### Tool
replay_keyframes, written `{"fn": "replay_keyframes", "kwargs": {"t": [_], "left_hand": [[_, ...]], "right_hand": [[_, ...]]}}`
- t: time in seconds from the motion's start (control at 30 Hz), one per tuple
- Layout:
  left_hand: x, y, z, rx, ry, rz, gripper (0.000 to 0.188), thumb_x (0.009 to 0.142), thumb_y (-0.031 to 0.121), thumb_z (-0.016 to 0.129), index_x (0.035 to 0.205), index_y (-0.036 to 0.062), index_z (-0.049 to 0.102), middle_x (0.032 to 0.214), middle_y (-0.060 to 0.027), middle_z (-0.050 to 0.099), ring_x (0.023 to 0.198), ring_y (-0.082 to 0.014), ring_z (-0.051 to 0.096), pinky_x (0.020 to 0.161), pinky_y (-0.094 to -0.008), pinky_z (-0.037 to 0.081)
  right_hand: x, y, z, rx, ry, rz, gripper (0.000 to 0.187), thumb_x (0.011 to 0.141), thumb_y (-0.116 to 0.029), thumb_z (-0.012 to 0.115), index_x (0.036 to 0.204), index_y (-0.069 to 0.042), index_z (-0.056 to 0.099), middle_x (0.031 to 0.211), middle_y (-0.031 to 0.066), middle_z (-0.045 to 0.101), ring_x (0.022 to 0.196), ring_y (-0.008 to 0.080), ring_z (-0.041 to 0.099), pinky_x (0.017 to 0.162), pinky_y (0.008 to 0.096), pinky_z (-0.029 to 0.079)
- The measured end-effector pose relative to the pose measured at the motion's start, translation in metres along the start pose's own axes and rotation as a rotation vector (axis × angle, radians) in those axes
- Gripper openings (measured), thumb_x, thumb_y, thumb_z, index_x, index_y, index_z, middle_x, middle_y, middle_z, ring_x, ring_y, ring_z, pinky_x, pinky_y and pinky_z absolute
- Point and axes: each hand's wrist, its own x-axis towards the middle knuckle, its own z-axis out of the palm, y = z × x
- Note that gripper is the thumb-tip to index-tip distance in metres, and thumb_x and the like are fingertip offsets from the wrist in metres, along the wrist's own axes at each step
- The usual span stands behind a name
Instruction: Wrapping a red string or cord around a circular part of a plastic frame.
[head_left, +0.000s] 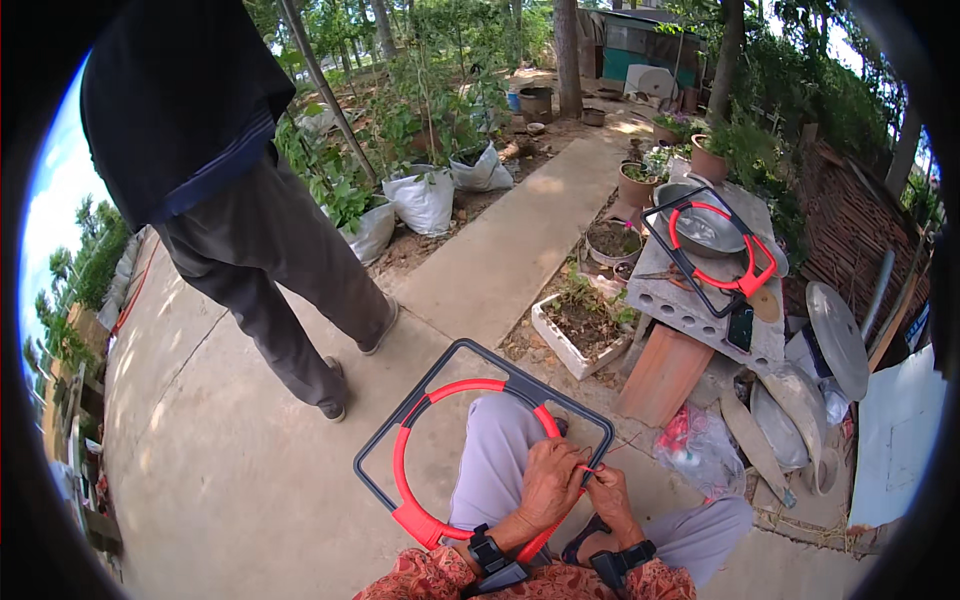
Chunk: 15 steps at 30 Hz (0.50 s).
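Left of the frame (pixel 401 465), a stretch of concrete floor (pixel 230 480) gives a hand open passage; a standing person's legs (pixel 268 335) block the way farther ahead. Through the frame's round opening, a hand could pass at the left, while the raised knee (pixel 492 445) obstructs the right part. Little room separates the left hand (pixel 550 482) and right hand (pixel 612 500). Rightward, a plastic bag (pixel 697 452) and brick (pixel 667 375) crowd the ground.

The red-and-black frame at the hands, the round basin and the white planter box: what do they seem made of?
Red-and-black frame: probably moulded plastic, smooth, even colour, rounded corners; a metal core can't be ruled out.
Round basin: likely metal, silvery, with bright reflections inside.
White planter box: perhaps foam, judging by its thick matt walls; rigid plastic is possible.
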Motion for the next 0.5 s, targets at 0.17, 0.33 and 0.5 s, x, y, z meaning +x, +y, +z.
{"fn": "replay_keyframes", "kwargs": {"t": [0.17,0.33,0.5], "left_hand": [[0.007,0.000,0.003,0.089,-0.030,0.004,0.019,0.078,0.008,0.066,0.096,0.0025,0.066,0.107,-0.0126,0.061,0.109,-0.0330,0.052,0.092,-0.0434,0.040],[0.006,-0.002,0.005,0.070,-0.053,0.007,0.017,0.077,0.007,0.065,0.093,0.0015,0.066,0.108,-0.0125,0.061,0.110,-0.0325,0.051,0.095,-0.0433,0.040],[0.007,-0.009,0.009,0.036,-0.041,0.005,0.016,0.076,0.005,0.065,0.092,0.0020,0.066,0.104,-0.0110,0.062,0.107,-0.0307,0.054,0.095,-0.0428,0.039]], "right_hand": [[0.003,-0.013,0.001,-0.035,0.051,-0.065,0.012,0.093,-0.009,0.058,0.088,0.000,0.065,0.073,-0.0070,0.052,0.067,0.0021,0.045,0.056,0.0223,0.036],[0.002,-0.004,-0.001,-0.152,0.102,-0.126,0.013,0.094,-0.010,0.060,0.088,0.001,0.065,0.069,-0.0073,0.050,0.064,0.0024,0.042,0.052,0.0225,0.034],[0.004,-0.016,0.003,-0.104,0.122,-0.071,0.013,0.093,-0.009,0.060,0.086,0.001,0.065,0.067,-0.0072,0.048,0.063,0.0019,0.040,0.051,0.0226,0.032]]}}
